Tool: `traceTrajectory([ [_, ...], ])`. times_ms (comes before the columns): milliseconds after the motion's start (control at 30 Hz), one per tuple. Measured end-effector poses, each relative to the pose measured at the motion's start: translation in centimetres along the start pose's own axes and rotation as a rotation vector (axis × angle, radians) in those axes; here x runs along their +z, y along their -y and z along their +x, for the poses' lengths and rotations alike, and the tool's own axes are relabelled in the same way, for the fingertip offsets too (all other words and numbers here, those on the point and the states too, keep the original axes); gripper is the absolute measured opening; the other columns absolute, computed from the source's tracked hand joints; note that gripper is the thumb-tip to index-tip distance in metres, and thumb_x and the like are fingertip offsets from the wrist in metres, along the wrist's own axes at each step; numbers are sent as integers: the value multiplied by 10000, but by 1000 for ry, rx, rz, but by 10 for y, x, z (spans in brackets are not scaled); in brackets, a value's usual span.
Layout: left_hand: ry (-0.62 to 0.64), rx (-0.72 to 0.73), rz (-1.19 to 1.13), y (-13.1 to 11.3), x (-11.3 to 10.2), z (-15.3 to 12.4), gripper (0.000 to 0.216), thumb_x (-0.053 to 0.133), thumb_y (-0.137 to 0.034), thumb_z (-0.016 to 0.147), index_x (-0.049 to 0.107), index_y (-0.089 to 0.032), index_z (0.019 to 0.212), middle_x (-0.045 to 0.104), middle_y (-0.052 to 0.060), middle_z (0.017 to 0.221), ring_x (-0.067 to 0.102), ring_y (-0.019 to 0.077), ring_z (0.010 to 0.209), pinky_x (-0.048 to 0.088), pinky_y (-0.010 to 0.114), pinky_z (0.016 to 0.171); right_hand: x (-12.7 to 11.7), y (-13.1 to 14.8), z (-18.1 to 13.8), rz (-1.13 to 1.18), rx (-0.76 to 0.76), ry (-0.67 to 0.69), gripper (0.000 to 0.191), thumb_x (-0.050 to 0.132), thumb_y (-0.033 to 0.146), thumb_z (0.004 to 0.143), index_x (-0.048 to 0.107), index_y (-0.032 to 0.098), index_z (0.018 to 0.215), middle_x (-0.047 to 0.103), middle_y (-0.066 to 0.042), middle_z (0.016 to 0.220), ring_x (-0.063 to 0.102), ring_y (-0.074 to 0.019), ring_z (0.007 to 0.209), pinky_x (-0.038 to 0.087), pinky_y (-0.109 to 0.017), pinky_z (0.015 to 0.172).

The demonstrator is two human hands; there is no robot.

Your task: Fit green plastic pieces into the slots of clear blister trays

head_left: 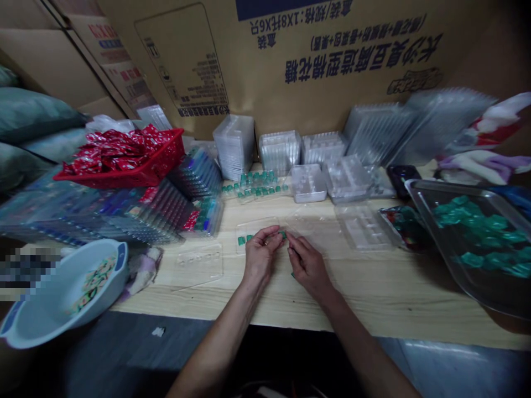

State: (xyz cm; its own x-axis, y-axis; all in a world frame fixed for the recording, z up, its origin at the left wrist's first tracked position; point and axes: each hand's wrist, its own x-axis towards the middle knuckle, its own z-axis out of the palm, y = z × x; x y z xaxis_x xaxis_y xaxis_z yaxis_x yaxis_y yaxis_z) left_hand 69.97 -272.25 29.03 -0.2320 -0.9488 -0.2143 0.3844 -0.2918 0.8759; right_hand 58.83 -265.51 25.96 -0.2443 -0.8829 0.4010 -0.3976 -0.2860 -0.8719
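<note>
A small green piece [282, 235] sits at the fingertips of both hands, just above the table. My left hand [262, 254] pinches it with thumb and forefinger. From the other side, my right hand [307, 264] closes its fingertips on its edge. Partly behind my left hand lies a shallow clear plastic tray [259, 225] with green cubes [241, 241] in it. Another bit of green [293, 275] peeks out beside my right hand, mostly covered by it. Clear plastic trays [362, 225] lie flat to the right.
Left stands a red basket [161, 160] of red packets on stacked filled boxes [153, 215], with a pale blue basin [112, 282] nearer. Filled green trays [259, 185] and stacked clear trays [280, 149] line the back. A metal tray [435, 254] of green pieces is right.
</note>
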Motion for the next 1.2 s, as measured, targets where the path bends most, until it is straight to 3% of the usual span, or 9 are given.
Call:
traceTrajectory([
  [133,-32,57,66,2,-2,3,408,881,-262,549,747,-158,920,711,8,765,630,106,696,504,247,727,-5,5,2,151,78,-14,287,582,280,882,704,280,1142,633,-49,912,577,-194,794,476,-339,726],
  [300,168,-4,220,5,-10,1,287,847,-306,627,778,-168,869,743,48,857,640,132,740,501,267,743,-10,2,4,450,298,-3,168,600,349,869,722,253,934,580,0,771,470,-138,649,384,-281,588],
  [400,191,77,335,-3,-18,5,241,822,-307,665,781,-169,859,737,49,838,628,133,725,484,259,714,-11,0,5,640,400,25,173,626,350,844,696,239,957,548,18,735,432,-110,601,341,-260,551],
  [500,109,207,452,-23,-32,21,244,785,-309,701,778,-171,902,720,43,811,613,131,697,468,251,677,-14,-1,8,765,460,-90,282,660,331,793,654,237,1059,538,33,722,425,-100,578,320,-249,532],
  [567,65,337,563,-37,-44,34,214,754,-291,727,776,-176,907,712,49,852,622,141,741,468,253,689,-15,-1,9,766,498,-173,305,670,324,763,651,216,1047,525,39,698,408,-92,560,300,-244,516],
  [667,127,490,799,-47,-57,50,156,689,-224,769,772,-178,892,702,60,872,631,161,799,475,263,719,-12,-1,10,636,518,-161,257,670,329,744,671,190,961,501,43,648,386,-92,546,283,-244,496],
  [867,309,576,1137,-27,-47,53,164,630,-140,809,749,-191,909,714,44,828,632,154,727,480,267,719,-7,-2,9,496,503,-91,220,648,358,747,686,198,891,463,51,598,371,-98,529,278,-239,466],
  [1033,470,638,1233,-13,-37,58,174,623,-133,831,757,-214,905,736,52,896,667,169,820,483,275,775,-7,-4,8,491,508,-72,208,650,364,746,693,205,873,457,47,604,367,-98,533,286,-230,445],
  [1200,402,675,1248,-8,-41,64,202,607,-113,837,763,-215,918,744,62,909,681,175,828,494,277,778,-8,-2,7,476,508,-48,208,650,374,751,690,200,858,431,47,595,355,-96,538,271,-224,444],
])
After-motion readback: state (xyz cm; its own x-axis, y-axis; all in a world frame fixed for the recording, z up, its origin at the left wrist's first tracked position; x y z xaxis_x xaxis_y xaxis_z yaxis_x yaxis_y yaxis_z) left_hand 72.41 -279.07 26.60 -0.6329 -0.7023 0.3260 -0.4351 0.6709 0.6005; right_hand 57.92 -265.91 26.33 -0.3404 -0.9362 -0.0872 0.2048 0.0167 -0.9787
